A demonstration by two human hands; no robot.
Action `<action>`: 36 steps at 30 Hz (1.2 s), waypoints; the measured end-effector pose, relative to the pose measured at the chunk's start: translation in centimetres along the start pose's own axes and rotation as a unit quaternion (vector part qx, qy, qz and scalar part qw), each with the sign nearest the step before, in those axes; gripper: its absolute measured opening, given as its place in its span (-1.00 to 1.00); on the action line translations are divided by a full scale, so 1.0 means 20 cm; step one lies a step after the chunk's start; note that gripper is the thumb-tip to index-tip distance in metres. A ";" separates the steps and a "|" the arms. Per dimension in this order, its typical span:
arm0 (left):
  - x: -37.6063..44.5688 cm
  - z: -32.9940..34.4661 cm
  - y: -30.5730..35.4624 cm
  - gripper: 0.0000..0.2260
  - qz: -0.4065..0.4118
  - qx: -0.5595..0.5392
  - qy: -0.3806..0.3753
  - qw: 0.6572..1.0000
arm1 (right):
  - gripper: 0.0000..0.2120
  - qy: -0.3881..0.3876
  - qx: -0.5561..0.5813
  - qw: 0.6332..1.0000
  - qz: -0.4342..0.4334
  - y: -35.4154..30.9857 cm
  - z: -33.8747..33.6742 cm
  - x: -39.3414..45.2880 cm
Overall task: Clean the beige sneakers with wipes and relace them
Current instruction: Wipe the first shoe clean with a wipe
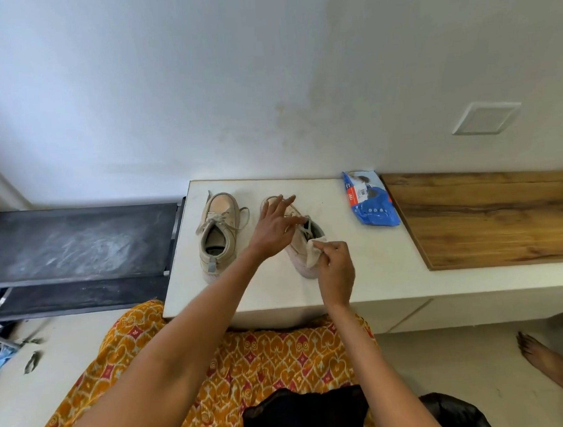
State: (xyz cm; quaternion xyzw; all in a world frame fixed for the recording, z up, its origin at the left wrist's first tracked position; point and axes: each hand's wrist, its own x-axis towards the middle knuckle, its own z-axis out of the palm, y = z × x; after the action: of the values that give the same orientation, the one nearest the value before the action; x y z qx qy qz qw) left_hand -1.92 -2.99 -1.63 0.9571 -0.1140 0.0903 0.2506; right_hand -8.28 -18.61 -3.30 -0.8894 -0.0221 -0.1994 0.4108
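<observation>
Two beige sneakers stand on a white countertop (pixel 271 295), toes pointing to the wall. The left sneaker (pixel 218 234) stands free, its laces loose. The right sneaker (pixel 299 245) sits under my hands. My left hand (pixel 276 225) rests on its top near the laces with the fingers spread. My right hand (pixel 336 264) pinches a crumpled, soiled wipe (pixel 314 252) against the sneaker's heel side. A blue pack of wipes (pixel 370 199) lies at the back of the counter to the right.
A wooden board (pixel 489 218) covers the counter to the right of the pack. A dusty black shelf rack (pixel 76 243) stands to the left of the counter. A person's bare foot (pixel 549 362) is on the floor at the right. The wall is close behind the sneakers.
</observation>
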 end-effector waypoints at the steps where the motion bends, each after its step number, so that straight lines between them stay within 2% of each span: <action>1: 0.01 -0.01 -0.02 -0.71 0.022 0.028 -0.012 0.999 | -0.82 -0.018 -0.016 0.999 -0.027 0.01 0.00 -0.01; 4: 0.03 -0.05 -0.04 -0.69 0.082 0.084 -0.034 0.992 | -0.77 -0.034 -0.076 0.989 -0.122 0.05 0.00 -0.02; 7: 0.02 -0.06 -0.05 -0.70 0.100 0.120 -0.041 0.987 | -0.77 -0.046 -0.123 0.973 -0.189 0.09 -0.04 0.04; 13: 0.12 -0.08 0.06 -0.70 0.100 0.226 -0.072 0.966 | -0.80 -0.055 -0.162 0.976 -0.135 0.16 -0.11 0.26; 16: 0.19 -0.07 0.14 -0.75 0.099 0.220 -0.084 0.967 | -0.81 -0.042 -0.171 0.977 -0.121 0.21 -0.13 0.36; 18: 0.24 -0.06 0.21 -0.79 0.078 0.170 -0.094 0.978 | -0.83 -0.027 -0.166 0.982 -0.090 0.23 -0.13 0.41; 20: 0.26 -0.05 0.25 -0.81 0.022 0.074 -0.112 0.991 | -0.83 -0.008 -0.146 0.989 -0.039 0.25 -0.11 0.46; 23: 0.26 -0.01 0.27 -0.85 -0.048 -0.017 -0.118 0.992 | -0.82 0.054 -0.037 0.993 0.099 0.25 -0.05 0.46; 24: 0.24 0.00 0.28 -0.85 -0.053 -0.022 -0.113 0.992 | -0.82 0.091 0.025 0.982 0.161 0.23 -0.04 0.45; 26: 0.21 0.01 0.27 -0.83 -0.057 -0.031 -0.097 0.993 | -0.82 0.158 0.135 0.939 0.274 0.20 0.00 0.42; 28: 0.19 0.01 0.27 -0.82 -0.060 -0.041 -0.083 0.994 | -0.81 0.186 0.197 0.901 0.340 0.18 0.02 0.38; 32: 0.14 0.02 0.27 -0.84 -0.076 -0.041 -0.051 0.995 | -0.79 0.179 0.254 0.869 0.385 0.19 0.04 0.32; 36: 0.08 0.05 0.26 -0.85 -0.103 -0.038 -0.014 0.994 | -0.74 0.066 0.252 0.885 0.385 0.17 0.11 0.27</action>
State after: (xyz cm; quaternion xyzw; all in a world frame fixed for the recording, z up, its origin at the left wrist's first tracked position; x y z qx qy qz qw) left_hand -1.64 -8.18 0.33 0.9546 -0.0216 0.0466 0.2935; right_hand -1.83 -19.99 -4.97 -0.6789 0.3000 -0.0711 0.6663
